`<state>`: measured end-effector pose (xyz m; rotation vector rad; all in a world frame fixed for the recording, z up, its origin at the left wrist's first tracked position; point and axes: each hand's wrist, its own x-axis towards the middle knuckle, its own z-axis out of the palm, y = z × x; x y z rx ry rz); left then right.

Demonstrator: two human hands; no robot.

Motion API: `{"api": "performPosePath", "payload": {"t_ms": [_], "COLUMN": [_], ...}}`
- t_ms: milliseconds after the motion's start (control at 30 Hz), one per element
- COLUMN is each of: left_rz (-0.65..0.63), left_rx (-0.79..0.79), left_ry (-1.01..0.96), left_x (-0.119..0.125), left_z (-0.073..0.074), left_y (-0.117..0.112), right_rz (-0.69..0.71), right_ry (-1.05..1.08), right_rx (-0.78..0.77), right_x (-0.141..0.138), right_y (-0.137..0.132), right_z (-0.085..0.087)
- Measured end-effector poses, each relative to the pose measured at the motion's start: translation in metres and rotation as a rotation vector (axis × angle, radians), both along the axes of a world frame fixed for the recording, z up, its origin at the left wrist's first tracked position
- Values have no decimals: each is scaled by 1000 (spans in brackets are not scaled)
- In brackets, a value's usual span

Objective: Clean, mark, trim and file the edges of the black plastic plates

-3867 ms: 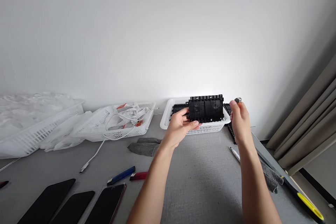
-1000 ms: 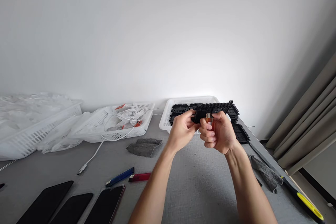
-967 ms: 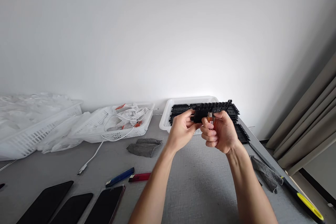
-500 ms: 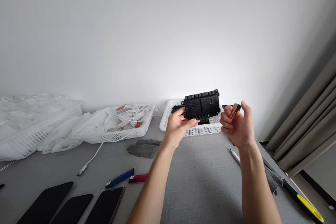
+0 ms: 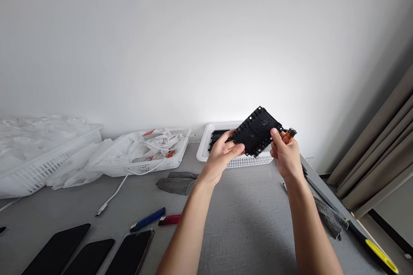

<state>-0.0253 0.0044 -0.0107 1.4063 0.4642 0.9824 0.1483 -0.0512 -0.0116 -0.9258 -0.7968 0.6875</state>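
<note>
Two hands aloft | left hand (image 5: 222,157) clamps tilted black tray (image 5: 258,131) | right hand (image 5: 285,159) grips tray edge plus orange lighter (image 5: 289,135) | lighter not loaded

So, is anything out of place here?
Slightly: a white cable spills from its basket onto the table. The left hand and right hand hold the black panel tilted; the right also grips an orange lighter.
</note>
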Motion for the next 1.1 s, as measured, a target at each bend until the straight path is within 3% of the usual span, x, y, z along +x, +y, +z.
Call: {"api": "performPosePath", "payload": {"t_ms": [200,367,533,700,767,933,1000,1100], "left_rz": [-8,-63,85,237,255,231,228,216], "left_rx": [103,188,293,398,432,470,490,519], "left_ry": [168,272,322,337,339,300,296,293], "left_x": [1,1,2,6,8,9,9,10], "left_z": [-6,-6,-11,-13,-13,-9,-8,-5], "left_y": [1,-2,-1,0,0,-3,-5,-9], "right_rz": [-145,-147,-192,-403,-253,434,560,629], "right_ry": [-111,-200,-296,-294,-203,60,97,108], "right_rx": [13,19,-57,-43,-2,-110,-179,-250], "right_x": [7,7,2,-4,-6,-13,-16,-20], "right_y": [0,-2,-8,-19,-24,-30,-28,-22], "right_z": [0,1,6,11,14,24,25,22]}}
